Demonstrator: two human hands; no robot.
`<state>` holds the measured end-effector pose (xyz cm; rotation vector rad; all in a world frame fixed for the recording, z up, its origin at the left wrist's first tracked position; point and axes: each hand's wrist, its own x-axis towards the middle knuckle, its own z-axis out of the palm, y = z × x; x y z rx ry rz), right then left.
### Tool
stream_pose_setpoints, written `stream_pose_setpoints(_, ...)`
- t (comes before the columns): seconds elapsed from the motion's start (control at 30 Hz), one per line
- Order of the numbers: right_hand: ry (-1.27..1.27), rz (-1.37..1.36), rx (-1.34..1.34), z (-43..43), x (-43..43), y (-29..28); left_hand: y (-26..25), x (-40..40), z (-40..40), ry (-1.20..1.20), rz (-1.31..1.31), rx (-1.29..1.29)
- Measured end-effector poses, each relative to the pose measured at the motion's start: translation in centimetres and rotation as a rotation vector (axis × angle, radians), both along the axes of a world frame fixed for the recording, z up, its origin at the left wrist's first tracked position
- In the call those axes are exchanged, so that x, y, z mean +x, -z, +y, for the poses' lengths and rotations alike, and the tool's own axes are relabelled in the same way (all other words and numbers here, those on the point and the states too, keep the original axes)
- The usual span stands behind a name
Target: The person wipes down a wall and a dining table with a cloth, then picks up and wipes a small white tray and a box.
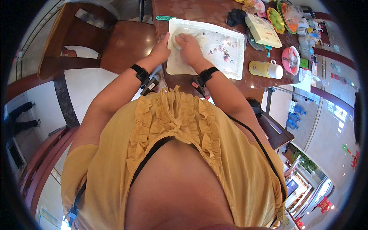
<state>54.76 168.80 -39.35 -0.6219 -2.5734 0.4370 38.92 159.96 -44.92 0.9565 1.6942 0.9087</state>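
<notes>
A white rectangular tray [211,69] with a floral and bird print on its base lies on the table before me. At its left edge, my left hand [162,49] grips the rim, thumb uppermost and the other fingers largely hidden. My right hand [189,49] is inside the tray, its fingers pressed onto a crumpled whitish cloth [177,43]. Part of that cloth is covered by the hand. Both wrists carry black straps with small devices.
Behind the tray's left corner lies a green perforated strip [166,18]. To the right are a yellow bottle [258,69], a pink basket [289,60], a cream box [263,30] and a bowl of green fruit [275,20]. A wooden chair [126,47] stands left of the table [195,10].
</notes>
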Motion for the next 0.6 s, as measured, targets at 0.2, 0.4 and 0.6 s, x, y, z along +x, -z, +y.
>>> stream_pose_setpoints(0.2, -0.238, -0.194, -0.139, -3.1, 5.0, -1.9, 1.4, 0.2, 0.5, -0.03, 0.141, 0.103)
stream_pose_setpoints(0.4, -0.05, -0.241, -0.201, -5.0, 11.9, -5.7, -0.9, 0.4, -0.2, -0.01, 0.184, 0.158)
stream_pose_setpoints(0.6, 0.273, -0.362, -0.17, -1.9, 19.7, -4.8, -1.3, -0.2, -0.2, 0.017, 0.203, 0.065)
